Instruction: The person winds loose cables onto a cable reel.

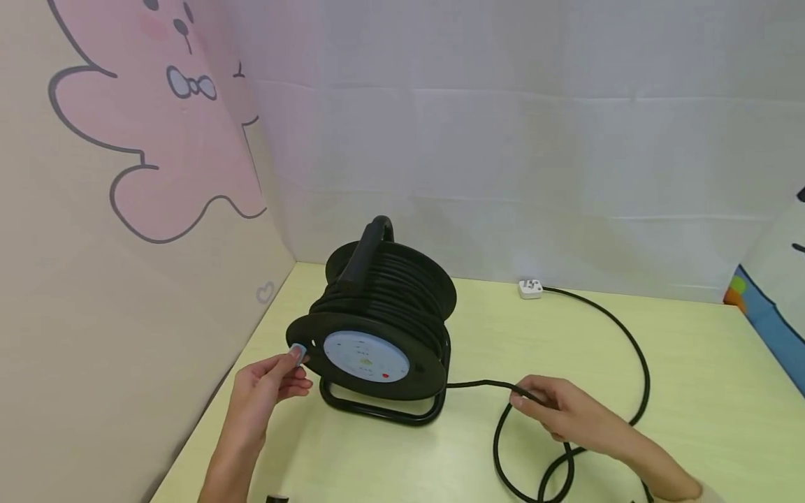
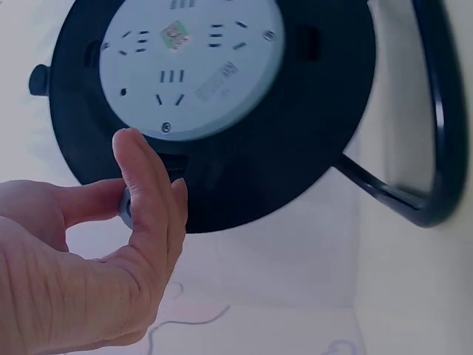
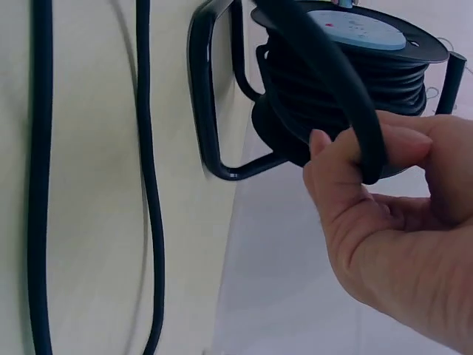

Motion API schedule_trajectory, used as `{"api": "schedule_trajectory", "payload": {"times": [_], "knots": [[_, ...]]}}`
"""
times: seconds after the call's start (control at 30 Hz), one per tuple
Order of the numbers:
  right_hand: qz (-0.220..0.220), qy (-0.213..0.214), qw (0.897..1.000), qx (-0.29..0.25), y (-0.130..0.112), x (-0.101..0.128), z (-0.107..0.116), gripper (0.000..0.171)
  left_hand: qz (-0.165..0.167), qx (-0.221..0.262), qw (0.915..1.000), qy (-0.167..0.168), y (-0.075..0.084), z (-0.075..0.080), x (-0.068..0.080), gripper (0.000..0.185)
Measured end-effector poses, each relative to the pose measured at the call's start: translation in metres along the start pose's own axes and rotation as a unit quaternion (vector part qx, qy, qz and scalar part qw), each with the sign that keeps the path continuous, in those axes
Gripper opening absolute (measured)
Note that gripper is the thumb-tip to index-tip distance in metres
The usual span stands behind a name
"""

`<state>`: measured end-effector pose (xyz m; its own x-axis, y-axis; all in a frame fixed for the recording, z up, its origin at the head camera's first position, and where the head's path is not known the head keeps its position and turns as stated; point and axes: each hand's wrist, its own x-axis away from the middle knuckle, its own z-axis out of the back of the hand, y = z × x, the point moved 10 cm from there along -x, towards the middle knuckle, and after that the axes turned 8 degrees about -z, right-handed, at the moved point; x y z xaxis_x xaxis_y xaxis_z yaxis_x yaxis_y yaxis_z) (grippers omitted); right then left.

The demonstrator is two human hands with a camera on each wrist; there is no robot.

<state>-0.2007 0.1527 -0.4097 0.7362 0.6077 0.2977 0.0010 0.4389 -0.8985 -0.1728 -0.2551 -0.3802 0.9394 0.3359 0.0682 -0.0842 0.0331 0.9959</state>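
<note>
A black cable reel [image 1: 396,290] stands on its tubular frame, a pale blue socket panel [image 1: 367,356] on the side facing me. My left hand [image 1: 260,391] pinches a small grey-blue crank knob [image 1: 298,353] near the rim of that side. In the left wrist view, thumb and fingers partly cover the knob [image 2: 126,209]. To the right of the reel, my right hand [image 1: 569,416] grips the black cable [image 1: 481,383], which runs out from the reel's lower right. The right wrist view shows the cable [image 3: 336,70] passing between thumb and forefinger, raised above the table.
Loose cable [image 1: 497,447] lies in loops under and around my right hand. Its white plug [image 1: 530,289] rests near the table's back edge. A curtain [image 1: 534,140] hangs behind, and a printed wall [image 1: 126,314] borders the left. A small dark object [image 1: 277,499] shows at the bottom.
</note>
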Motion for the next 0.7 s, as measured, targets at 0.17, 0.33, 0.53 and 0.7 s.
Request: {"api": "schedule_trajectory", "payload": {"times": [0.17,0.33,0.53,0.7], "knots": [[-0.011,-0.046,0.997,-0.060,-0.004,0.001,-0.005,0.030,-0.020,0.019,0.9996,0.004,0.016,-0.001,0.002,0.038],[-0.029,-0.070,0.994,-0.085,-0.007,0.008,0.000,0.036,-0.022,0.027,0.9994,0.009,0.021,-0.002,0.004,0.039],[0.007,-0.086,0.994,-0.065,-0.011,0.024,0.016,0.028,-0.031,0.043,0.9984,0.018,0.025,-0.004,0.006,0.037],[0.073,-0.107,0.990,-0.059,-0.014,0.022,0.008,0.031,-0.042,0.045,0.9976,0.032,0.035,-0.009,0.009,0.040]]}}
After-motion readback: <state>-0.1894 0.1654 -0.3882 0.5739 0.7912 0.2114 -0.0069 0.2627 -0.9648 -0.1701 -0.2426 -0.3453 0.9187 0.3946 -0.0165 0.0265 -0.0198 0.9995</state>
